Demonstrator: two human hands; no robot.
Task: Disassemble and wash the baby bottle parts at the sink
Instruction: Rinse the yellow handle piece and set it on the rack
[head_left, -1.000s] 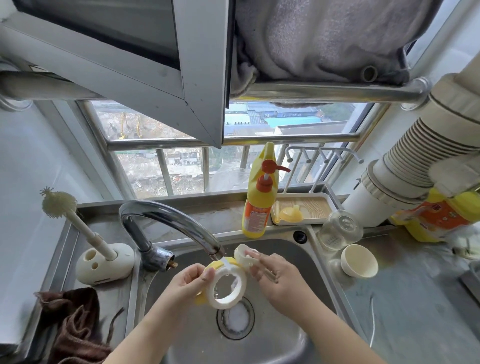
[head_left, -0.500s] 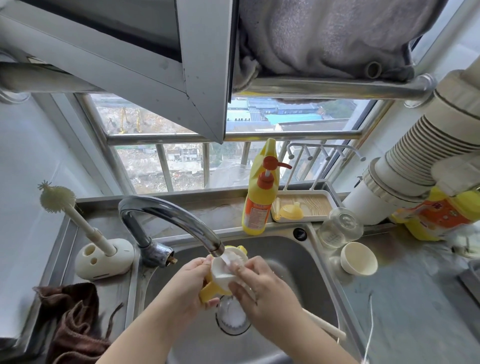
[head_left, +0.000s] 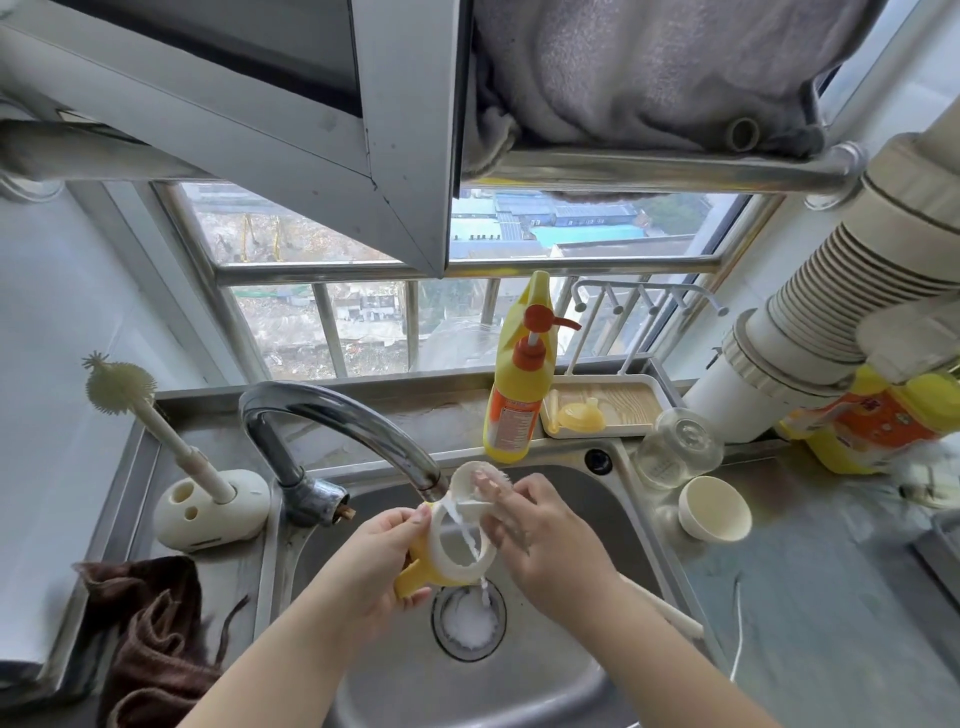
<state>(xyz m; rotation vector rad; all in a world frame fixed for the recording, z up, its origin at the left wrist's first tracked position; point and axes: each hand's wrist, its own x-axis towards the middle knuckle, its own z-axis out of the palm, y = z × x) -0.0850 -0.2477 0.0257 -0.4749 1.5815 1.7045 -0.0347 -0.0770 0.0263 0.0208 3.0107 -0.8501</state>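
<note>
Bottle collar: white ring with yellow handles, held over the sink just under the faucet spout. Water stream runs through the ring's opening and down to the drain.

Left hand: fingers curled around the collar's left side and yellow handle, thumb on the white rim.

Right hand: fingers hold a small sponge brush whose white head sits at the collar's top edge, right beside the spout. A white stick shows past the right wrist; whether it is the brush handle cannot be told.

On the tabletop right of the sink: clear glass bottle lying on its side, cream cup just in front of it. Behind them, a tray with a yellow cap in it, under a white drying rack.

Yellow soap pump bottle stands upright at the sink's back edge, just left of the tray. A second yellow bottle sits far right under the white pipe.

Left of the faucet: long bottle brush tilted in a cream holder. Brown cloth bunched at the near left edge.

Above: open window frame, grey cloth draped over a metal rail.
</note>
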